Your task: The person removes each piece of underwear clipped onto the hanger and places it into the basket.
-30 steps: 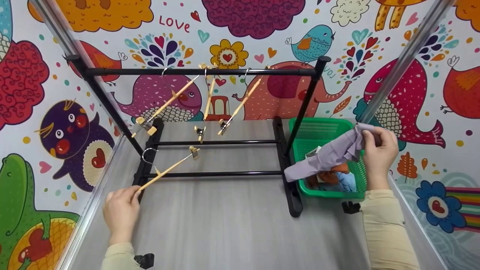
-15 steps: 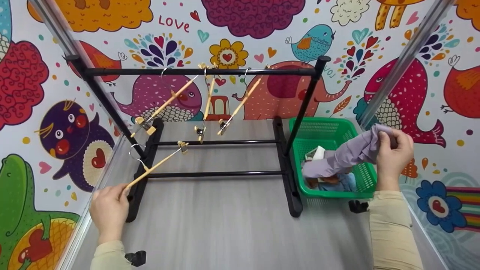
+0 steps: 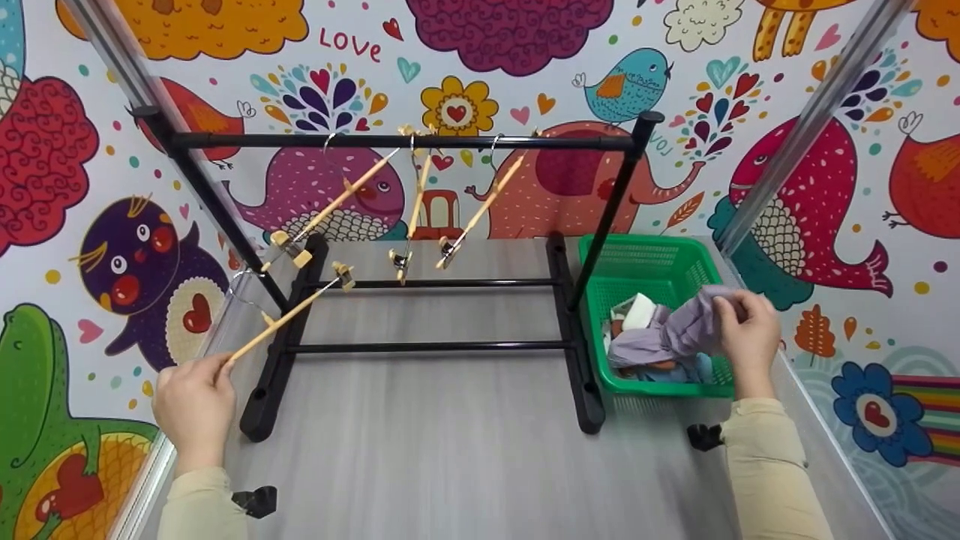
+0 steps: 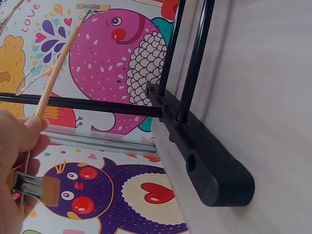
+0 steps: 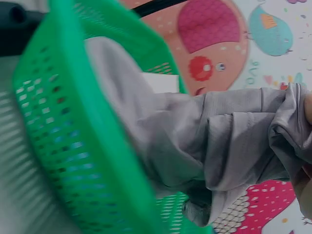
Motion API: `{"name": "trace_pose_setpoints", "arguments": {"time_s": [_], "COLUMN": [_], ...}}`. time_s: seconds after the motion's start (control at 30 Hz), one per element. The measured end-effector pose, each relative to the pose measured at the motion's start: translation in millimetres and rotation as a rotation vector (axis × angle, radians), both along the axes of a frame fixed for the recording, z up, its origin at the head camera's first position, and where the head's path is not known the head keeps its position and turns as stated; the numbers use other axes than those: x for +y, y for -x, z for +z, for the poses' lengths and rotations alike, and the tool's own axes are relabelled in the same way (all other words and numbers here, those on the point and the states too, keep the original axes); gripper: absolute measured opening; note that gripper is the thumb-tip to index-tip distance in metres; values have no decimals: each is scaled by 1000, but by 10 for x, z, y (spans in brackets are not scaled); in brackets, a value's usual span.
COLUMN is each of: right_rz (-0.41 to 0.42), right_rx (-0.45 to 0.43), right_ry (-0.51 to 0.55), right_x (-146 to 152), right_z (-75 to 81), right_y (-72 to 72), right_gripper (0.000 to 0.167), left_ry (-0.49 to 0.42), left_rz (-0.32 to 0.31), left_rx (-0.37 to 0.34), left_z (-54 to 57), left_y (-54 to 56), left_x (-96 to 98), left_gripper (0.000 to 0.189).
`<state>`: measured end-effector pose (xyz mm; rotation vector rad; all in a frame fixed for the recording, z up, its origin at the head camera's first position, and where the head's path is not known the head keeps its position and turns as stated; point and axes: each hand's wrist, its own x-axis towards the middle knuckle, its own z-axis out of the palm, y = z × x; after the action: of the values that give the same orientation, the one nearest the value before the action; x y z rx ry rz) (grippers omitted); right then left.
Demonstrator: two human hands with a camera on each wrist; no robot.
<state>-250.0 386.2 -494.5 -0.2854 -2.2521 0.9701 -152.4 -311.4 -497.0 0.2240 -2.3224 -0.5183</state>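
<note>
My left hand [image 3: 195,405] grips one end of a wooden clip hanger [image 3: 289,313] beside the left foot of the rack. In the left wrist view, one of that hanger's clips [image 4: 49,191] lies by the palm, its hook pointing left. On the other side, my right hand [image 3: 754,337] pinches a crumpled lilac garment [image 3: 686,322] by its upper end. The garment's lower part droops into a green plastic basket [image 3: 643,241], over other folded cloth. From the right wrist camera the garment [image 5: 239,136] hangs across the basket rim [image 5: 114,161]; what kind of garment it is cannot be told.
A black clothes rack [image 3: 405,142] stands in the middle, with three wooden clip hangers hanging from its top bar. White, brown and blue items, including blue cloth [image 3: 686,369], lie in the basket. A patterned wall encloses the grey tabletop [image 3: 435,450].
My left hand has moved left and down with the hanger, away from the rack's middle. My right hand first went right, then came back left and lower, bringing the lilac garment down into the basket.
</note>
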Motion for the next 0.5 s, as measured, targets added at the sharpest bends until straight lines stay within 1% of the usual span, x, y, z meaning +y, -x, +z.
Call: {"name": "trace_pose_setpoints", "arguments": {"time_s": [0.1, 0.17, 0.37, 0.5], "right_rz": [36, 61, 100, 136], "right_rx": [-86, -127, -191, -272], "right_ry": [-27, -34, -71, -84], "right_x": [-31, -56, -106, -119], "right_z": [-129, -208, -423, -515], "right_y": [-39, -70, -131, -171], "right_gripper": [19, 19, 18, 19], "left_ry": [-5, -8, -2, 7], "left_rz": [13, 22, 44, 40], "left_rx": [2, -4, -18, 18], "left_z": [40, 83, 231, 326], "left_y": [24, 38, 99, 153], "left_x": [-21, -25, -25, -29], "left_gripper": [14, 14, 15, 14]}}
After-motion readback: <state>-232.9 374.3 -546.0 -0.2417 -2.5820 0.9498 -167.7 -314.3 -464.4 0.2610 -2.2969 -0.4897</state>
